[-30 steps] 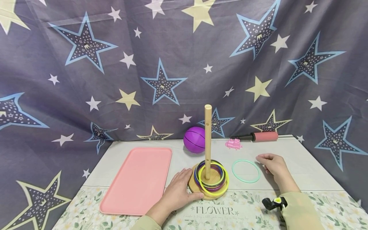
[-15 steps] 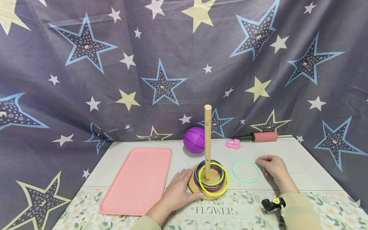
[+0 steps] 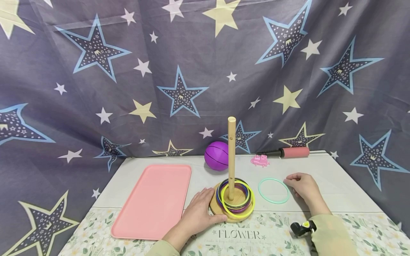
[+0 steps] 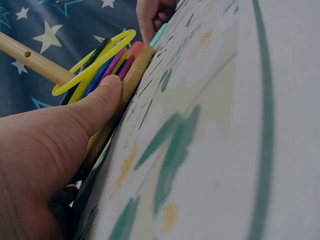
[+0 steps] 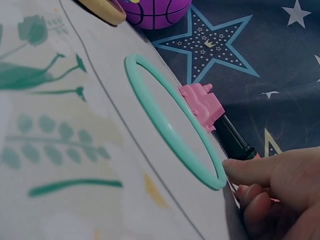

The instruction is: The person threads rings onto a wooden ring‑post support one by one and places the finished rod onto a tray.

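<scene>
Left hand lies spread against the wooden ring stand near the table's front edge; right hand, fingers loosely curled, touches the mint ring beside it. Thin, probably light, stiff and slick: best pinched at its rim.

Mint-green ring, pink tray, purple ball

The left hand lies palm down with fingers spread and thumb extended, while the right hand rests with fingers loosely curled, fingertip forward.
</scene>
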Demonstrator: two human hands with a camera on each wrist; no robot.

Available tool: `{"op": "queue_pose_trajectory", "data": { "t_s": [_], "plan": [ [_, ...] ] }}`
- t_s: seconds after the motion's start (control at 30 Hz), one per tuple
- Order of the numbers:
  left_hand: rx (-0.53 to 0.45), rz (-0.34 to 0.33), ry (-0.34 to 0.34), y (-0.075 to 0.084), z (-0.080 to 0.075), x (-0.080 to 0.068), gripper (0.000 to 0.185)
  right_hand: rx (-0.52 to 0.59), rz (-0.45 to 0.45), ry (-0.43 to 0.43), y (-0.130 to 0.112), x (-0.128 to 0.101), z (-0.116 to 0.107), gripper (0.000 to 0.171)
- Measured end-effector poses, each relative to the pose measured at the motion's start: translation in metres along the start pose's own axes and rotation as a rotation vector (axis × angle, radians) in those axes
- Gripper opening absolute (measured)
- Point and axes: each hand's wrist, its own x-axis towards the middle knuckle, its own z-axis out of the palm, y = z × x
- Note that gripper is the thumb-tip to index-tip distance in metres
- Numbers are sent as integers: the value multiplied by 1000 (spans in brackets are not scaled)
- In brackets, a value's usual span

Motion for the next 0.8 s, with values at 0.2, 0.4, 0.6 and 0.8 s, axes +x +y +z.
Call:
{"op": "queue_pose_trajectory", "data": {
  "t_s": [0.2, 0.4, 0.6, 0.8],
  "plan": [
    [-3, -3, -4, 0, 1, 0, 117, -56, -28, 8, 1, -1, 1, 26],
    [-3, -10, -9, 1, 0, 0, 116, -91, -37, 8, 1, -1, 1, 21],
    [1, -9, -10, 1, 0, 0, 116, -104, -50, 2, -2, -2, 0, 21],
    [2, -7, -10, 1, -1, 0, 116, -115, -47, -3, -3, -3, 1, 22]
  ]
}}
